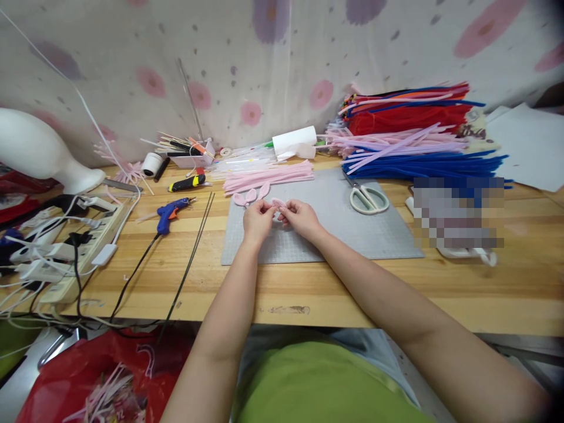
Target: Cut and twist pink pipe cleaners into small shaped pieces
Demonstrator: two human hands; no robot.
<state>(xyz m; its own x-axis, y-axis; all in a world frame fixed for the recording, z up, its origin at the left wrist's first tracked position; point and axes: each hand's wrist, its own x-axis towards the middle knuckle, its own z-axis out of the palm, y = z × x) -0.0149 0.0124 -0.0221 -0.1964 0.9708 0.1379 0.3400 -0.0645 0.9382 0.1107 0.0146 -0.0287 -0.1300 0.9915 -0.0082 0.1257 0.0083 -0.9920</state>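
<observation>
Both hands meet over the left half of a grey cutting mat [317, 238]. My left hand [259, 221] pinches one side of a pink pipe cleaner [278, 202] bent into a loop. The fingers of my right hand [299, 217] close on its other side. Just beyond my left hand, several pink petal shapes of bent pipe cleaner [250, 195] lie on the mat. A bundle of straight pink pipe cleaners [268, 176] rests along the mat's far edge. Scissors with pale green handles [369, 200] lie to the right of my right hand, blades pointing away.
Blue pipe cleaners [423, 164] and red ones [405, 120] are piled at the back right. On the left lie a blue glue gun [170, 215], a yellow-black cutter [187, 183], thin dark rods [191, 258] and a cabled power strip [97, 241]. A red bag [53, 376] hangs below the table edge.
</observation>
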